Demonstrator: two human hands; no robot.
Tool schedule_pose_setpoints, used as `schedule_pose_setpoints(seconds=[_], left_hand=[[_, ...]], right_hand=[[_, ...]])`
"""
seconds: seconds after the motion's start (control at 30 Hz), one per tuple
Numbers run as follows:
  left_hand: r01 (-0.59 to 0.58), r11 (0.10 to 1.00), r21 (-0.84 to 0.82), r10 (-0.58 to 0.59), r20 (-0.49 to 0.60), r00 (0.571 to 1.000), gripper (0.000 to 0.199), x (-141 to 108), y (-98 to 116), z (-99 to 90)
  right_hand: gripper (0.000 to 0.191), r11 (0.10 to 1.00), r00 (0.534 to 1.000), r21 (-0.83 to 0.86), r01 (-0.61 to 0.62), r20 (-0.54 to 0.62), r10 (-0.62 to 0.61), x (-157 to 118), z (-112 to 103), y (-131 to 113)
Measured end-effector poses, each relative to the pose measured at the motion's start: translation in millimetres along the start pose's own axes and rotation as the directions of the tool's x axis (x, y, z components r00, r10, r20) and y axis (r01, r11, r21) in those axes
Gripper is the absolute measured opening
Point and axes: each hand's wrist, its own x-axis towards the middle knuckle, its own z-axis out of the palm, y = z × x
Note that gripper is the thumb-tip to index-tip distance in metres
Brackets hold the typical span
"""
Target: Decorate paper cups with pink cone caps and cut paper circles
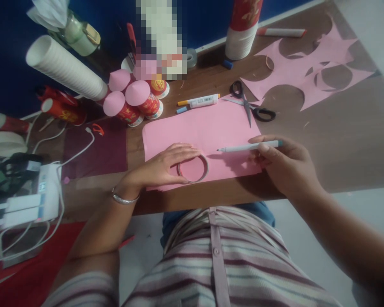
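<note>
Hands apart, both occupied. Left hand curls round the left side of a thin ring, thumb on near edge, fingers on far edge; ring lies flat on pink paper sheet, toward its near edge. Right hand pinches white marker, uncapped. Key relation: marker's long axis runs roughly left-right, tip pointing left, just beside ring's right rim, not touching it; tip-to-paper contact can't be told. Left hand is nearer the ring. Black-handled scissors lie across sheet's far right corner.
</note>
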Motion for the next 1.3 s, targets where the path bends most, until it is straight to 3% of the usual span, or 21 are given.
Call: schedule_pose_setpoints(seconds=[0.17, 0.27, 0.33, 0.4, 0.5, 0.57, 0.63, 0.77, 0.87, 1.07, 1.3], left_hand=[[-0.025, 0.999, -0.029, 0.025, 0.019, 0.999, 0.079, 0, -7, 1.8], [-0.026, 0.999, -0.045, 0.028, 0.025, 0.999, 0.077, 1, -10, 3.2], [-0.034, 0.998, -0.051, 0.036, 0.027, 0.999, 0.077, 2, -12, 3.9], [-0.051, 0.997, -0.056, 0.053, 0.029, 0.998, 0.077, 2, -14, 4.3], [-0.074, 0.995, -0.061, 0.076, 0.03, 0.997, 0.076, 3, -15, 4.7], [-0.067, 0.996, -0.061, 0.069, 0.035, 0.997, 0.075, 3, -14, 4.9], [-0.057, 0.997, -0.058, 0.059, 0.041, 0.997, 0.076, 3, -13, 5.0], [-0.049, 0.997, -0.053, 0.052, 0.053, 0.997, 0.076, 3, -10, 4.8], [-0.036, 0.998, -0.052, 0.038, 0.053, 0.998, 0.076, 2, -8, 4.4], [-0.027, 0.998, -0.057, 0.03, 0.051, 0.998, 0.075, 2, -7, 4.2], [-0.031, 0.999, 0.007, 0.031, 0.058, 0.998, 0.07, 2, -5, 5.2]], right_hand=[[0.014, 0.991, 0.996, -0.097, 0.088, 0.034, -0.085, -10, -1, 1], [0.013, 0.913, 0.957, -0.295, 0.282, 0.16, -0.244, -28, 2, -5], [0.017, 0.75, 0.854, -0.418, 0.512, 0.345, -0.39, -43, 9, -9], [0.022, 0.57, 0.68, -0.389, 0.723, 0.547, -0.489, -55, 19, -10], [0.026, 0.359, 0.452, -0.289, 0.887, 0.696, -0.557, -66, 35, -5], [0.024, 0.267, 0.377, -0.271, 0.925, 0.744, -0.551, -69, 44, 2], [0.02, 0.206, 0.335, -0.264, 0.942, 0.773, -0.539, -71, 51, 7], [0.019, 0.117, 0.281, -0.259, 0.959, 0.807, -0.52, -72, 59, 14], [0.02, 0.079, 0.268, -0.265, 0.961, 0.821, -0.504, -73, 61, 16], [0.025, 0.072, 0.302, -0.307, 0.949, 0.821, -0.485, -76, 55, 20], [0.022, 0.059, 0.312, -0.326, 0.944, 0.815, -0.489, -79, 51, 19]])
